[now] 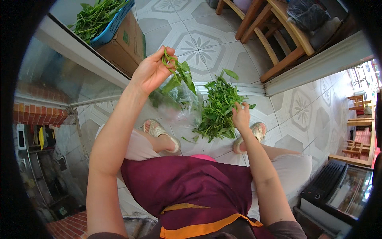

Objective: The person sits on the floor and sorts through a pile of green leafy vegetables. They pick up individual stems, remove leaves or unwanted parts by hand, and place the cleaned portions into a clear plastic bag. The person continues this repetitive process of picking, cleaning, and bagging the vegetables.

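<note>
Raised ahead of me, my left hand [159, 67] pinches a few green leafy stems [182, 76], whose leaves hang down to the right. Below it a clear plastic bag [182, 104] with some greens inside sits on the floor. A loose heap of leafy greens [219, 110] lies on the tiles between my feet, right of the bag. My right hand [241, 115] is at the heap's right edge, fingers partly curled and touching the greens. Whether it grips a stem I cannot tell.
At upper left a blue plastic basket [112, 25] of greens rests on a cardboard box [124, 41], behind a glass sliding door. A door track [250, 89] crosses the tiled floor. Wooden stools [271, 33] stand at upper right. My sandals [161, 133] flank the bag and heap.
</note>
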`<state>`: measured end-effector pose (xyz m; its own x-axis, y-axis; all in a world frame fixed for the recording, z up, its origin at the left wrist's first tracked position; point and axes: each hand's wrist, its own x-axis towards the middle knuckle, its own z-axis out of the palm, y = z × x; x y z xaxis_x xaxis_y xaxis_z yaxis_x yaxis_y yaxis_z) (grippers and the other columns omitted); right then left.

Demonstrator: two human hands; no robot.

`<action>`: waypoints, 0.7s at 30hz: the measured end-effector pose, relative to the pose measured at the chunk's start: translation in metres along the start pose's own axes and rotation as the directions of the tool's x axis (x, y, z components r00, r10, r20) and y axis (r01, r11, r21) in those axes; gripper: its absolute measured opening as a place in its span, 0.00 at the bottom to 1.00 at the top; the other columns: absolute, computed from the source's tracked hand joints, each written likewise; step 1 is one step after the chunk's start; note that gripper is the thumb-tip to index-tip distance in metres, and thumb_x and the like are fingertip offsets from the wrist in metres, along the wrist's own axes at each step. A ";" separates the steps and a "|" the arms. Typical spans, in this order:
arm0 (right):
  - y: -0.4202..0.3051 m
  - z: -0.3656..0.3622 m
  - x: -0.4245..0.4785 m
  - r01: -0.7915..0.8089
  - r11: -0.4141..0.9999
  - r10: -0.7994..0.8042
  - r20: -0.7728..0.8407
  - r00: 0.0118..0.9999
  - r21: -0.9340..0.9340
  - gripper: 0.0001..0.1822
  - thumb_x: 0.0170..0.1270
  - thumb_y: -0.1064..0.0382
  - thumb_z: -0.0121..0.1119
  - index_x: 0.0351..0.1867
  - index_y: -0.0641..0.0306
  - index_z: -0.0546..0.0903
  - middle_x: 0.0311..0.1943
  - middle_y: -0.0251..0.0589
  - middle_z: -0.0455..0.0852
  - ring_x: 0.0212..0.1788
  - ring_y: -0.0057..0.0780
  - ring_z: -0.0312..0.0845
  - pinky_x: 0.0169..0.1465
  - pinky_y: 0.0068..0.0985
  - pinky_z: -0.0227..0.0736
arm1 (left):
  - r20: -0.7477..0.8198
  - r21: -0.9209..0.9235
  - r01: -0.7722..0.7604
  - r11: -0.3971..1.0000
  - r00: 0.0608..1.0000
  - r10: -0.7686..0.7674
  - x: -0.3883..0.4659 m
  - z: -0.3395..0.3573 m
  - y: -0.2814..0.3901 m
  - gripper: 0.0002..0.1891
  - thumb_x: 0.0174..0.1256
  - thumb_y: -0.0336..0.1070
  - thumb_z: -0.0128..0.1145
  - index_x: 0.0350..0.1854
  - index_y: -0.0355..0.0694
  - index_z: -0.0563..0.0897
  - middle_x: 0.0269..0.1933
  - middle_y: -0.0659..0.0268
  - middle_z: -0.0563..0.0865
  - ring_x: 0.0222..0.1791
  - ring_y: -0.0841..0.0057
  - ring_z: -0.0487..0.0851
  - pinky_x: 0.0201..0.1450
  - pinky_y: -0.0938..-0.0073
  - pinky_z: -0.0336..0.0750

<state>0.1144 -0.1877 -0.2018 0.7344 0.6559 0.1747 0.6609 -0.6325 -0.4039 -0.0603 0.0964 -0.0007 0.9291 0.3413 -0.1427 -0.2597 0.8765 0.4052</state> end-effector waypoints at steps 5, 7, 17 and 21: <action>-0.083 -0.057 0.044 -0.104 0.798 0.066 0.086 0.994 0.594 0.13 0.56 0.63 0.58 0.42 0.65 0.79 0.36 0.44 0.80 0.34 0.31 0.76 0.40 0.26 0.70 | -0.046 0.023 -0.017 1.000 0.999 0.018 0.005 0.002 -0.006 0.10 0.71 0.37 0.39 0.40 0.35 0.69 0.39 0.65 0.75 0.38 0.75 0.70 0.34 0.80 0.66; -0.134 -0.086 0.055 -0.023 0.534 -0.015 0.036 0.999 0.845 0.13 0.55 0.63 0.59 0.40 0.65 0.79 0.30 0.39 0.82 0.31 0.23 0.76 0.36 0.21 0.69 | -0.081 0.023 -0.010 1.000 0.997 0.012 0.005 0.005 -0.012 0.10 0.71 0.37 0.40 0.39 0.35 0.70 0.42 0.64 0.75 0.38 0.77 0.70 0.35 0.80 0.66; -0.203 -0.120 0.065 0.120 0.543 -0.136 -0.054 0.989 0.831 0.12 0.52 0.66 0.62 0.38 0.67 0.80 0.28 0.38 0.83 0.28 0.20 0.77 0.35 0.19 0.71 | -0.043 0.197 -0.076 0.978 0.995 0.086 0.002 0.009 -0.017 0.09 0.69 0.37 0.43 0.38 0.37 0.72 0.48 0.62 0.75 0.35 0.83 0.71 0.36 0.80 0.67; -0.202 -0.115 0.063 0.030 0.475 -0.093 0.017 0.995 0.879 0.08 0.54 0.66 0.61 0.34 0.68 0.80 0.24 0.33 0.82 0.23 0.15 0.72 0.29 0.17 0.68 | -0.120 0.243 -0.155 0.958 0.975 0.188 0.000 0.008 -0.021 0.10 0.70 0.38 0.43 0.36 0.37 0.72 0.45 0.61 0.75 0.35 0.81 0.71 0.36 0.81 0.67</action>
<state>0.0452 -0.0659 -0.0055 0.6667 0.7188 0.1968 0.2006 0.0813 -0.9763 -0.0529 0.0750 -0.0017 0.8252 0.5381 -0.1716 -0.3283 0.7043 0.6294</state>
